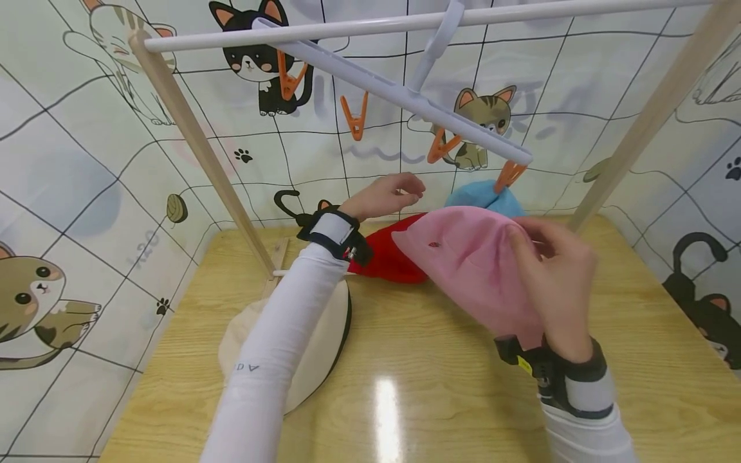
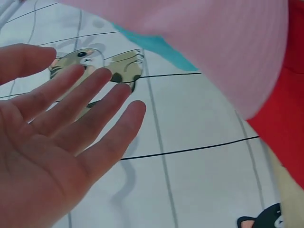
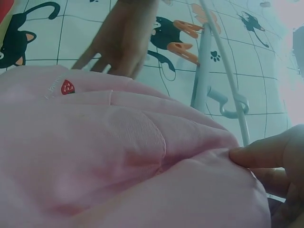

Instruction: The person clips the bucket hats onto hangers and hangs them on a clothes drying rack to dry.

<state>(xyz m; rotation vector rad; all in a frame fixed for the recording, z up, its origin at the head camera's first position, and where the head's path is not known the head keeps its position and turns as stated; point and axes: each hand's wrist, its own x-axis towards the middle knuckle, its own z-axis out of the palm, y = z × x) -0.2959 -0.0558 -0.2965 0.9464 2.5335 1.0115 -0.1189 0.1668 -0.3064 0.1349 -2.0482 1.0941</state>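
My right hand pinches the edge of a pink cap between thumb and fingers, holding it up above the table. A small red strawberry patch shows on the cap's front. My left hand is raised to the left of the cap, its fingers spread and holding nothing in the left wrist view. Over both hands a pale lavender hanger slants from a white rod, with orange clips along it. A blue cap hangs at the clip on its right end, partly hidden behind the pink cap.
A red cap lies behind the pink one. At left on the wooden table rests a cream hat with a dark edge, partly under my left forearm. Wooden posts carry the white rod. Cat-printed cloth surrounds the table.
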